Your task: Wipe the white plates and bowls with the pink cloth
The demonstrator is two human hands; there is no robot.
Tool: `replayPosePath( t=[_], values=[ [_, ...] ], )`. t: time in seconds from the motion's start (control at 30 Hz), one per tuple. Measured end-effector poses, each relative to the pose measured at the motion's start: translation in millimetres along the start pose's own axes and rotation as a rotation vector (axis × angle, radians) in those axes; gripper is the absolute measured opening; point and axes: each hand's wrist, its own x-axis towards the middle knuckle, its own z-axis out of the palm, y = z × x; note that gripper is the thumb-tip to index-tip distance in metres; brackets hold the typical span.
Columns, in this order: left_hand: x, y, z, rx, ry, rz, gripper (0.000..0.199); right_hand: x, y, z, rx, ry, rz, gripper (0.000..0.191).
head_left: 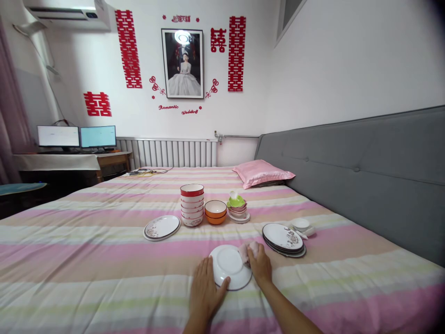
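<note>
Bed: pink, cream and tan striped sheet [86, 260] across the lower frame, with a grey padded headboard [347, 157] at the right and a pink satin pillow [264, 172] near it.
Back wall: I make out red paper cut-outs [128, 48] around a black-framed photograph [184, 69], top centre, above a grey ribbed radiator [167, 153].
Counter: two lit monitors [98, 136] stand on it, left of the frame.
Plate in work: round white plate with a thin dark rim [229, 264], lower centre, lying on the sheet between both hands.
Left grip [205, 287]: fingers stretched along the plate's left edge, thumb on its near rim; from my end I cannot tell whether they pinch it.
Right grip [261, 268]: clenched around a crumpled pale pink cloth [244, 253], which touches the plate's right side.
Bowls: tall stack of white bowls, the top one red outside [192, 208], at centre; two orange bowls [215, 215] just right of it.
Small dishes: a green dish [236, 201] tops a little pile right of those.
Other plates: flower-patterned white oval plates [162, 227] left of centre; a similar dark-edged stack [283, 237] to the right.
</note>
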Motion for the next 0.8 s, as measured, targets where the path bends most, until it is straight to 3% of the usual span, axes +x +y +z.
replayPosePath(
  t=[0.8],
  values=[
    [0.2,-1.5,3.1,0.002,0.021,0.016,0.074,0.1,0.3,0.9,-0.005,0.000,0.011,0.037]
  ],
)
